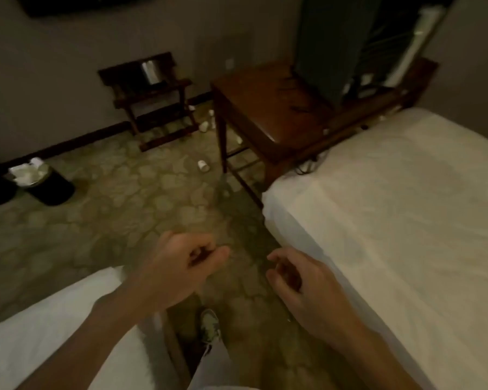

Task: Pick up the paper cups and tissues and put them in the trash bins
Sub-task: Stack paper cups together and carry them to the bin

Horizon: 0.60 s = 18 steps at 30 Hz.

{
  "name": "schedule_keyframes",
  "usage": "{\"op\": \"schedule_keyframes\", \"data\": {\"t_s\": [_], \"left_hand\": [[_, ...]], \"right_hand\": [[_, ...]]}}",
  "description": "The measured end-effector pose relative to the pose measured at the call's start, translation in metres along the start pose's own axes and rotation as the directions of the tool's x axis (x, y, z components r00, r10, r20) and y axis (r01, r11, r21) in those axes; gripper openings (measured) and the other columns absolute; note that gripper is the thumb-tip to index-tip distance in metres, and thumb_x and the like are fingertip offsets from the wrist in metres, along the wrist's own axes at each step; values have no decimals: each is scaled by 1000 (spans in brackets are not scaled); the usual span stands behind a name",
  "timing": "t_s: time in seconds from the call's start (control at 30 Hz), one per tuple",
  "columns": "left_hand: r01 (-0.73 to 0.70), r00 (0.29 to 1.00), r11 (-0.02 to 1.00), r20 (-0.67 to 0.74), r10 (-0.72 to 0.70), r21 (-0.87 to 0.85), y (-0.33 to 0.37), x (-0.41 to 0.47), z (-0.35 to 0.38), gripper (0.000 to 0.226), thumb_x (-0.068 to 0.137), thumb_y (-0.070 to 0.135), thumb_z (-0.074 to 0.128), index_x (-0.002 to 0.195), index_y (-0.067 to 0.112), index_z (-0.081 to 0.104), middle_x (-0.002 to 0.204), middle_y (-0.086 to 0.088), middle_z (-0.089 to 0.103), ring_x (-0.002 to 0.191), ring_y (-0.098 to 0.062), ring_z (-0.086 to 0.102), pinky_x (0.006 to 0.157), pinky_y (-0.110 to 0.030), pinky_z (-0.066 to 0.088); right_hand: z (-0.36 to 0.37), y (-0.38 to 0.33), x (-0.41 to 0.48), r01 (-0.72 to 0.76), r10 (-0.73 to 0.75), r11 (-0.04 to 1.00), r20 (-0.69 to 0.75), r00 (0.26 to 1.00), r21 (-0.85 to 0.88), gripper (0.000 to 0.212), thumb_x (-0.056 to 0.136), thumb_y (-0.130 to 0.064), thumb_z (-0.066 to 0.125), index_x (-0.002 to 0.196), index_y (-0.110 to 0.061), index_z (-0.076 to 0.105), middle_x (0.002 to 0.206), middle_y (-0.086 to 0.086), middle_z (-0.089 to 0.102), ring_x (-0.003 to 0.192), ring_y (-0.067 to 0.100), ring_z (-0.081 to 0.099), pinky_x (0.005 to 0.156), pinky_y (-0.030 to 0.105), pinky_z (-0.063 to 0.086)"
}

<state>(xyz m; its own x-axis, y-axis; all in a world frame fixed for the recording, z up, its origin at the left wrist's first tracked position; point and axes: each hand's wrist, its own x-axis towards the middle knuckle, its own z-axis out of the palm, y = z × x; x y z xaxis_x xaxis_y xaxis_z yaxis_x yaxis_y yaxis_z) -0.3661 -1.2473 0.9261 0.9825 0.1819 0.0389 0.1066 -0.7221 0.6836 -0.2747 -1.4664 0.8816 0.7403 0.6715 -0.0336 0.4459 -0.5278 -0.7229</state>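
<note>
Hanging loosely curled and empty, left hand (181, 266) and right hand (296, 280) look free to grab; paper cups (203, 166) litter the floor (124, 209) by the desk (265, 108), well apart from the trash bins (54, 191).

Left hand (181, 266), right hand (296, 280), forearms bare; light grey trouser leg (212, 367); pale greenish sneaker (210, 325).

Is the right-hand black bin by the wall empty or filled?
Filled: the trash bin holds a heap of white tissues rising above its rim, with what looks like a paper cup on top.
</note>
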Motion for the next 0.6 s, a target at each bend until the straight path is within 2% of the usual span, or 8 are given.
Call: {"op": "schedule_keyframes", "data": {"t_s": [0.07, 0.17, 0.27, 0.37, 0.5, 0.6], "left_hand": [[68, 995, 997, -69, -70, -39, -42, 16, -28, 38, 85, 54, 51, 64, 24, 59, 58, 10, 55, 50, -7, 52, 52, -10, 39], [164, 972, 984, -159, -173, -68, -97, 41, -70, 25, 86, 51, 55, 76, 31, 66, 74, 16, 63, 61, -5, 59, 58, -10, 44], [237, 945, 967, -208, -253, -98, -144, 70, -102, 26, 84, 57, 53, 85, 34, 66, 81, 18, 63, 74, -3, 59, 65, -10, 45], [311, 922, 944, -207, -328, -112, -185, 104, -119, 11, 88, 45, 60, 90, 36, 65, 79, 18, 63, 77, 3, 59, 65, -10, 45], [352, 910, 911, -147, -387, -215, -238, 157, -124, 8, 90, 38, 63, 94, 33, 68, 85, 15, 67, 79, 0, 62, 71, -22, 54], [428, 873, 872, -138, -467, -239, -275, 207, -119, 8, 90, 38, 66, 84, 32, 67, 74, 11, 65, 66, -2, 60, 63, -24, 53]], "right_hand": [[23, -19, 53, 7, -8, 1000, 50, 999, 29, 18, 94, -37, 59, 111, -42, 54, 90, -28, 55, 91, -8, 52, 71, 4, 42], [50, -50, 130, 26, -35, 997, 122, 992, 72, 14, 92, -42, 58, 99, -51, 49, 85, -24, 56, 83, -2, 55, 65, 12, 46], [71, -74, 196, 21, -37, 995, 174, 984, 95, 17, 92, -43, 58, 98, -52, 46, 88, -17, 58, 77, 6, 57, 65, 22, 51], [87, -83, 250, -19, -9, 993, 240, 971, 113, 18, 91, -45, 58, 105, -49, 48, 91, -16, 58, 80, 6, 58, 70, 28, 54], [104, -69, 320, -121, 80, 988, 340, 937, 100, 17, 91, -45, 59, 105, -46, 50, 96, -18, 60, 87, 3, 59, 77, 24, 54], [116, -47, 377, -187, 146, 980, 393, 908, 68, 23, 92, -43, 60, 114, -40, 52, 100, -18, 61, 91, 2, 60, 81, 22, 54]]}}
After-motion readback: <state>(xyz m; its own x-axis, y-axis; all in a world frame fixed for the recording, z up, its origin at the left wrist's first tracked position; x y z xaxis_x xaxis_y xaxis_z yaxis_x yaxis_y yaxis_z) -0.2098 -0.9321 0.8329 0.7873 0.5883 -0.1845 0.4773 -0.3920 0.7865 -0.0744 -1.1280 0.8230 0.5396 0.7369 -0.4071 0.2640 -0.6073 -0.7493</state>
